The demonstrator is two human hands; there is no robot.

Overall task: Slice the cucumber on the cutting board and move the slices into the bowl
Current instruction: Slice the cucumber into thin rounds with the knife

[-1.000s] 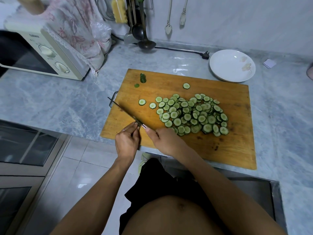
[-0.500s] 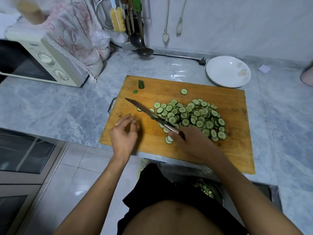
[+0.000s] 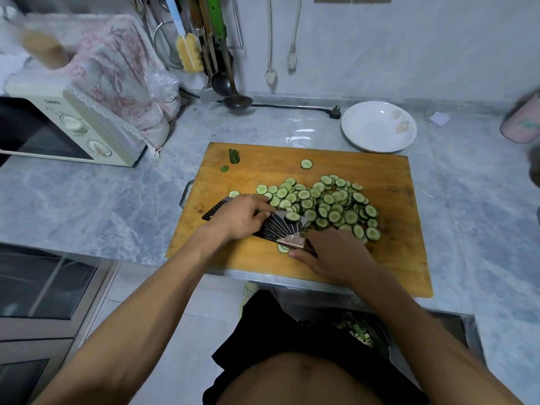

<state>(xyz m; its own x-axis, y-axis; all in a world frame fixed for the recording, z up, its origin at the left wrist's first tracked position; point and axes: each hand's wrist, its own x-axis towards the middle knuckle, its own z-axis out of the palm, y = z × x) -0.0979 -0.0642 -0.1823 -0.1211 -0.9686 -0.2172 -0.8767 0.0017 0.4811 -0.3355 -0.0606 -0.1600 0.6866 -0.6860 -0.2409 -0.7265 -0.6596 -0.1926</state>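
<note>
A: Only the head view to go on. How far along is this?

B: The slicing looks finished. No whole cucumber is left, just a heap of cucumber slices [image 3: 324, 206] spread over the middle of the wooden cutting board [image 3: 391, 258], which lies on the marble desk [image 3: 96, 200]. One stray slice [image 3: 306, 164] sits apart toward the far edge, and a dark green end piece [image 3: 234, 156] lies near the far left corner.

A: And the bowl?

B: The white bowl [image 3: 379, 127] stands just beyond the board's far right corner, with nothing in it that I can see. So I judge the whole transfer is still to do.

A: What are the hands doing?

B: The right hand [image 3: 336, 255] has its fingers curled round the handle of the cleaver [image 3: 280, 226], whose blade lies nearly flat on the board at the near left edge of the heap. One slice rests on the blade. The left hand [image 3: 242, 214] lies over the blade's left part, fingers extended toward the slices, holding nothing that I can make out.

A: So, gathering?

B: That is my guess: scooping slices onto the blade to carry them over. Some green scraps show low down in a bin [image 3: 362, 334] under the desk's edge
</note>
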